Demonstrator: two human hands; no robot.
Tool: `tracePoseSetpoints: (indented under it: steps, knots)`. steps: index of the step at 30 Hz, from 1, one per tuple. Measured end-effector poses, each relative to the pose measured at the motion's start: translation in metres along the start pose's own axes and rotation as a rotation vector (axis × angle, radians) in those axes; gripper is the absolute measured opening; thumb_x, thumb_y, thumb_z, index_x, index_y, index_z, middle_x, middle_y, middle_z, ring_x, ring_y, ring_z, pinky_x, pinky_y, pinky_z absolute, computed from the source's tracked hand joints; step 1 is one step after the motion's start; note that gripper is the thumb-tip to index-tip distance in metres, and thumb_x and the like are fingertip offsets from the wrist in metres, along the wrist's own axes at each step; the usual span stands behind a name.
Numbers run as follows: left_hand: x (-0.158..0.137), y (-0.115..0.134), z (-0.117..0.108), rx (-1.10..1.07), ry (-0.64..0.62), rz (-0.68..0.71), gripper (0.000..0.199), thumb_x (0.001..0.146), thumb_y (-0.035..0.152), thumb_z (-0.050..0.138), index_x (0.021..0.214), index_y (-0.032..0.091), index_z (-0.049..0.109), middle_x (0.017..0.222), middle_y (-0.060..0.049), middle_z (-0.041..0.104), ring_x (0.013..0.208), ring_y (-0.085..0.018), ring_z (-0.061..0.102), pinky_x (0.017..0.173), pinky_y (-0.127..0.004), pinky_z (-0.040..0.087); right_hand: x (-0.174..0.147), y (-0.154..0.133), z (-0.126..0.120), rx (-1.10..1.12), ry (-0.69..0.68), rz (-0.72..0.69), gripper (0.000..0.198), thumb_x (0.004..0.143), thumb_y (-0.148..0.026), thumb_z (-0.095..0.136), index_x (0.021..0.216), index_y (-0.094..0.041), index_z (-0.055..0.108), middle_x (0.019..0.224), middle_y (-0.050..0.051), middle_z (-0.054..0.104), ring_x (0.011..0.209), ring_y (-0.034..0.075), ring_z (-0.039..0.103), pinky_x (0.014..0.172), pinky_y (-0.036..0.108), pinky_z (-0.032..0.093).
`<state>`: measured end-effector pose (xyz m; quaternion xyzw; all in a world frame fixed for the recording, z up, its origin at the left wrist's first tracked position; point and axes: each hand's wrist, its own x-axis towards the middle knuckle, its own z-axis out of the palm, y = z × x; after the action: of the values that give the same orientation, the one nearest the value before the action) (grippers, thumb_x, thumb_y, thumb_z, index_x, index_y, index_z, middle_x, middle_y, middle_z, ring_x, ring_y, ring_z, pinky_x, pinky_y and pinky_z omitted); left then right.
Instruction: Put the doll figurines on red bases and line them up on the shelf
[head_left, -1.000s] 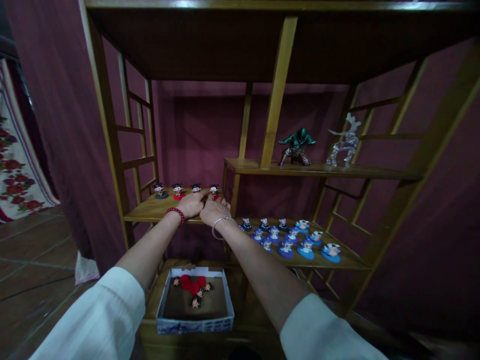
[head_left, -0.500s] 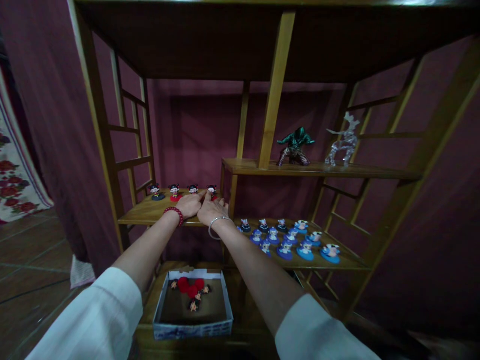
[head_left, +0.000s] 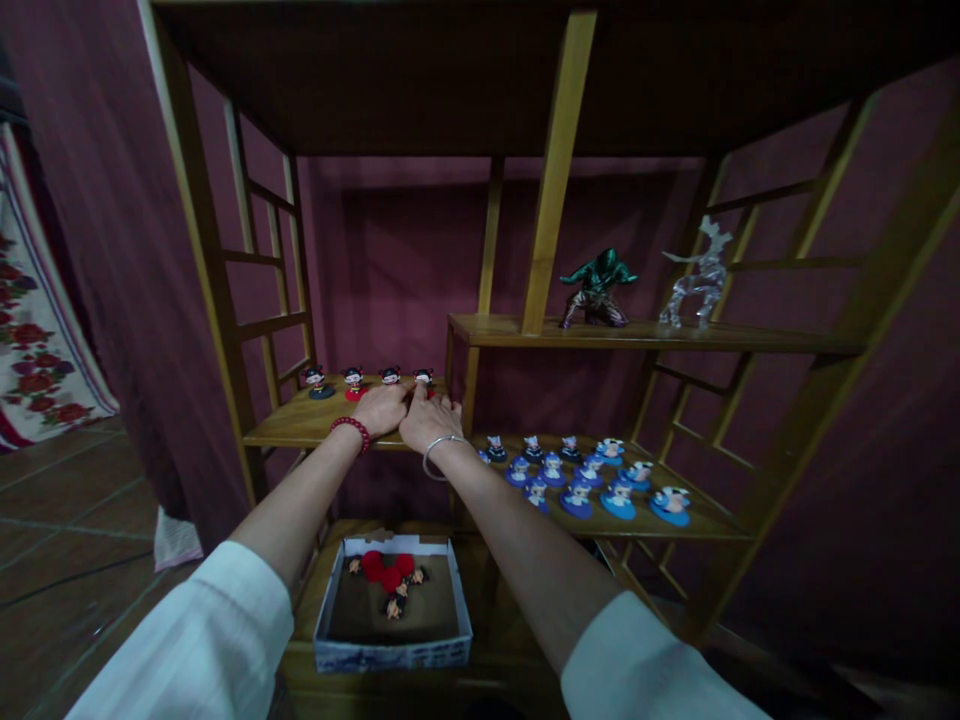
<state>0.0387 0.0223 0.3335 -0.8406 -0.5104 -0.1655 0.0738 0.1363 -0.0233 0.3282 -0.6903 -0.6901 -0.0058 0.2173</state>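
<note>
My left hand [head_left: 381, 410], with a red bead bracelet at the wrist, reaches onto the left shelf [head_left: 289, 425]. Beside it is my right hand [head_left: 430, 418], wearing a silver bangle. The fingertips of both close in on a small black-haired figurine [head_left: 424, 377] at the right end of a row; its lower part is hidden behind them. To the left in that row stand a figurine on a dark base [head_left: 316, 382], one on a red base [head_left: 353, 382] and another [head_left: 389, 376] partly covered by my left hand.
Below stands an open box [head_left: 394, 655] with several red-based figurines [head_left: 390, 577] lying in it. Several blue- and purple-based figurines [head_left: 577, 497] fill the lower right shelf. A green-and-bronze figure [head_left: 598, 290] and a clear figure [head_left: 701, 275] stand higher up. A wooden post [head_left: 561, 170] rises mid-cabinet.
The view has shifted slightly, so the cabinet sits a little to the right. Both hands stay at the same end figurine, with only slight finger movement.
</note>
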Motion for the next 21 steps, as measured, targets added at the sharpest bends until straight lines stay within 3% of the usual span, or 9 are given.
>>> tracePoseSetpoints:
  steps: [11,21]
  knots:
    - [0.0017,-0.0033,0.0018,0.037,-0.029,0.021,0.039,0.079,0.028,0.034,0.114,0.028,0.05,0.103,-0.005,0.062,0.093,-0.021,0.057,0.074,-0.029,0.043,0.0006,-0.0024,0.0042,-0.016,0.025,0.031,0.059,0.077,-0.022,0.034,0.131,-0.003,0.021,0.123,0.022,0.043,0.118,0.03,0.033,0.094,0.043,0.021]
    - [-0.0024,0.0007,-0.0028,0.01,-0.047,0.008,0.039,0.079,0.025,0.034,0.113,0.027,0.052,0.107,-0.004,0.061,0.096,-0.019,0.056,0.077,-0.026,0.042,0.0001,-0.0033,0.0033,-0.009,0.005,0.037,0.059,0.078,-0.021,0.034,0.131,0.0,0.022,0.127,0.025,0.037,0.123,0.032,0.026,0.095,0.044,0.02]
